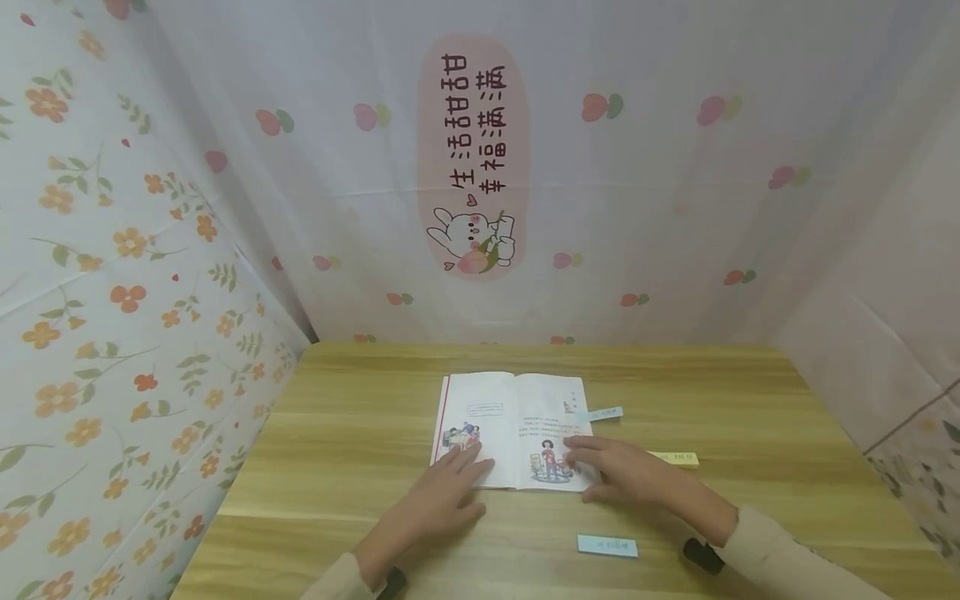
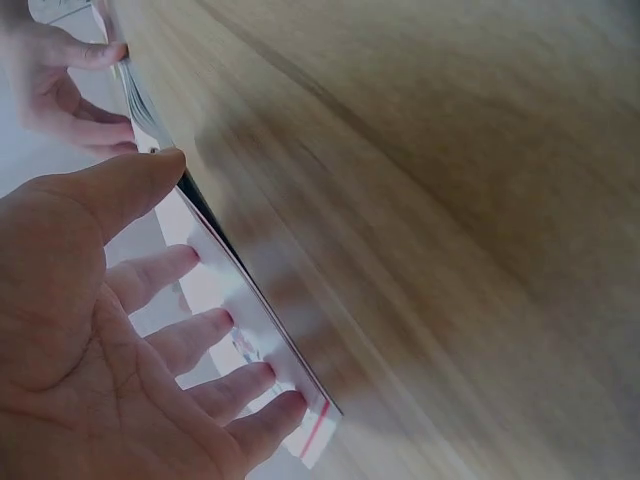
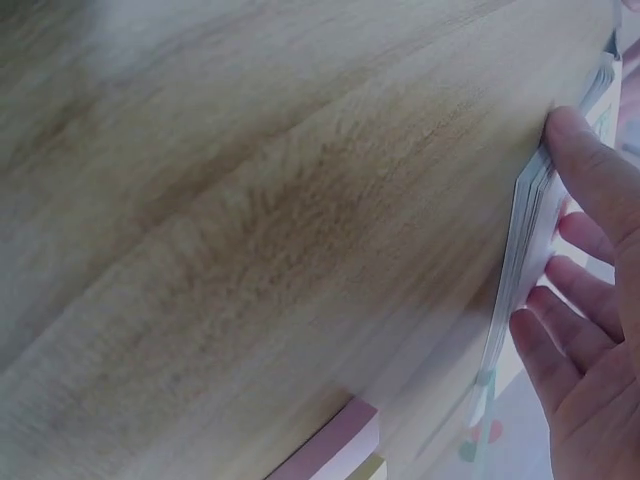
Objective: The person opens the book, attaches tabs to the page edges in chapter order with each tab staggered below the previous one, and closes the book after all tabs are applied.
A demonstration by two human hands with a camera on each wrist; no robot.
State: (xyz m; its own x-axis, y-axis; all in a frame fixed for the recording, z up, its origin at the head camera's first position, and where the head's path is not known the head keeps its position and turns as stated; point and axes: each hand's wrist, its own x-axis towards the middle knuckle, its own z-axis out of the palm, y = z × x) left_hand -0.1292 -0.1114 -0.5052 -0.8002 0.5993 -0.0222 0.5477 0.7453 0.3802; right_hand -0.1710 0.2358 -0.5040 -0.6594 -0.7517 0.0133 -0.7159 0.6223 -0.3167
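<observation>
Illustrated book (image 1: 517, 429) lies open on a wooden table (image 1: 337, 433). Left hand (image 1: 442, 493) touches the left page (image 1: 480, 429), fingers spread; right hand (image 1: 626, 473) touches the right page (image 1: 547, 429), fingers slightly apart.

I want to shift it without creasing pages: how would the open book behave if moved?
The open book would probably slide rather than tip, since it lies spread flat on the table. Lifted by one side, its pages might flop, being thin stacked sheets. The blue strip jutting past its right edge might shift.

Open illustrated book (image 1: 513, 429), flat on the wooden table (image 1: 337, 450).
</observation>
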